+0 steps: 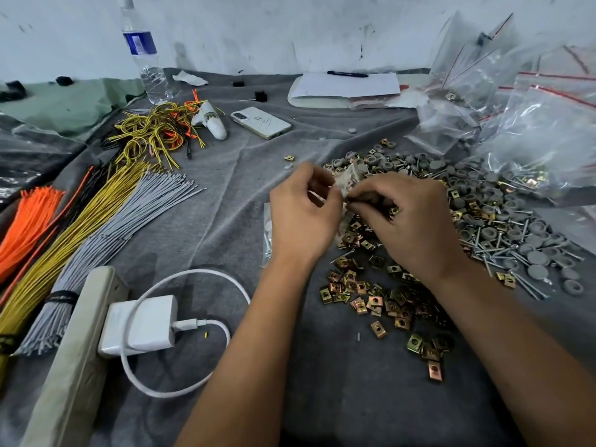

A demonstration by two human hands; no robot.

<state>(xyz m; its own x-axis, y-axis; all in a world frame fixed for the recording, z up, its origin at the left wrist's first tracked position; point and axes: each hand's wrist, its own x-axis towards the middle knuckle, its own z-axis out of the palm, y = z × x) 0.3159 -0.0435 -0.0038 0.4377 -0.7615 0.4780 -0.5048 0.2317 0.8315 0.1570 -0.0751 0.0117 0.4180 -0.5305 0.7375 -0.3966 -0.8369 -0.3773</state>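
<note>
Near edge: a white charger sits plugged into a power strip, its cable looped on the grey cloth that covers the tabletop.
Clip nuts: brass-coloured and loose, scattered right of the middle, beneath and in front of both hands.
Left hand: fingers curled, thumb and fingertips pinching the left edge of the small clear bag.
Right hand: fingers curled, pinching the bag's right edge. I cannot tell whether it also holds a part.
Bag's place: lifted off the cloth between the two hands, above the tabletop's middle. Its contents are blurred.
Done: one filled packet lies flat just left of the left wrist, likely a finished one.
In hand: probably filling or closing this bag.
Left to do: a lot, judging by the heap of screws and grey caps towards the right edge.
Left edge: bundled wires in orange, yellow and grey.
Far side: phone, water bottle, notepad with a pen, and large zip bags in the far right corner.
</note>
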